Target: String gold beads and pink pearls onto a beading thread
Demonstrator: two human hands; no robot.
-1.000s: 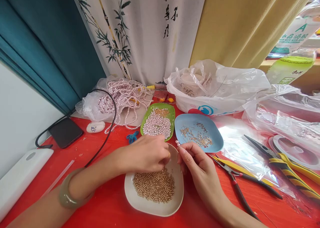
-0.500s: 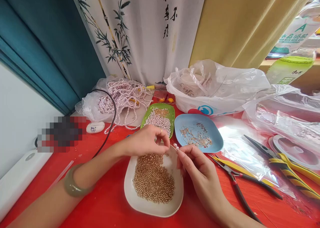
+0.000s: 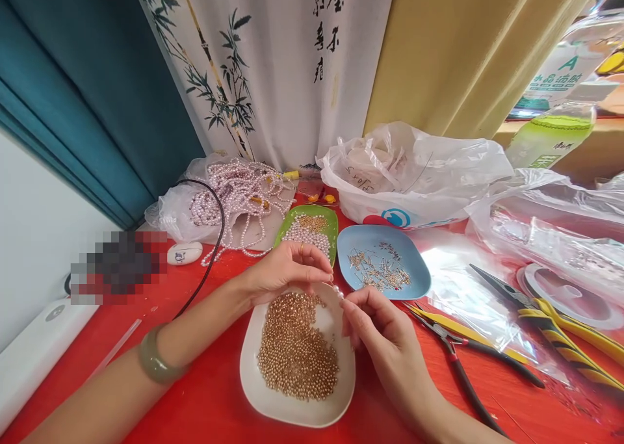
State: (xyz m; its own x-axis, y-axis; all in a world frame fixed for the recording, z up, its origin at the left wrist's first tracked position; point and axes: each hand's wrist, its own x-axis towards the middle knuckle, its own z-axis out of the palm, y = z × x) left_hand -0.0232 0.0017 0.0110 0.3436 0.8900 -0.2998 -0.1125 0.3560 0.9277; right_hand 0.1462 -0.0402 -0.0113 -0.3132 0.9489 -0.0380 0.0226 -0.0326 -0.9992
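Observation:
My right hand [image 3: 385,324] pinches a small cluster of white pearl beads [image 3: 337,292] between thumb and forefinger, above the far right rim of a white dish [image 3: 297,418]. Gold beads [image 3: 299,353] lie heaped in that dish. My left hand [image 3: 292,268] reaches over the dish's far edge, thumb and fingertips pressed together just beside the pearls; whatever is between them is too small to make out. Past the hands sits a green dish [image 3: 333,222] of pearl and gold beads. A blue dish [image 3: 422,262] with metal pins stands to its right.
Black-handled pliers [image 3: 453,353], yellow tweezers [image 3: 468,330] and yellow-black pliers [image 3: 550,320] lie at right by a spool [image 3: 570,294]. Plastic bags [image 3: 414,177] stand behind. Pink pearl strands [image 3: 234,190] and a black cable [image 3: 221,236] lie at back left.
My left hand's fingertips have shifted slightly, and its fingers lie straighter and closer together. The right hand keeps its pinch on the pearls. The whole view has drifted a little.

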